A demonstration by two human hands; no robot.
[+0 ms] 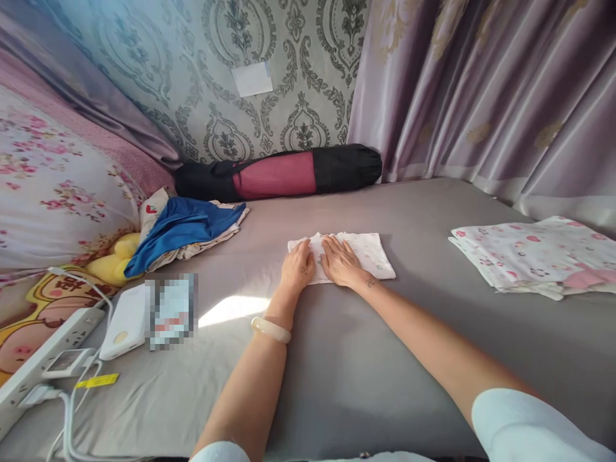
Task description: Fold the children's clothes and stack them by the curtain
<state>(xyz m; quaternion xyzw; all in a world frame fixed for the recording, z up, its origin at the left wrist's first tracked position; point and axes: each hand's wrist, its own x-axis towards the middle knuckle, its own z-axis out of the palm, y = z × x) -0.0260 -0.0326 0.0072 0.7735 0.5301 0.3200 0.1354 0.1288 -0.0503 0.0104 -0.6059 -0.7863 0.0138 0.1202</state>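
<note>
A white printed cloth (373,253), folded into a flat rectangle, lies on the grey bed sheet (375,359) in front of me. My left hand (298,264) rests on its left end, fingers stretched forward and palm down. Beside it, my right hand (341,260) lies flat near the cloth's middle with the fingers extended. Both hands press on top of the cloth and cover part of it. Off to the right sits a larger folded cloth (524,250), white with pink prints, apart from my hands.
A black and pink rolled bag (276,176) lies along the wall. At left are blue clothing (187,228), a yellow plush toy (108,260), a white box-shaped device (126,321), a blurred flat item (172,311) and a power strip (45,353) with cables. Curtains (481,96) hang at right.
</note>
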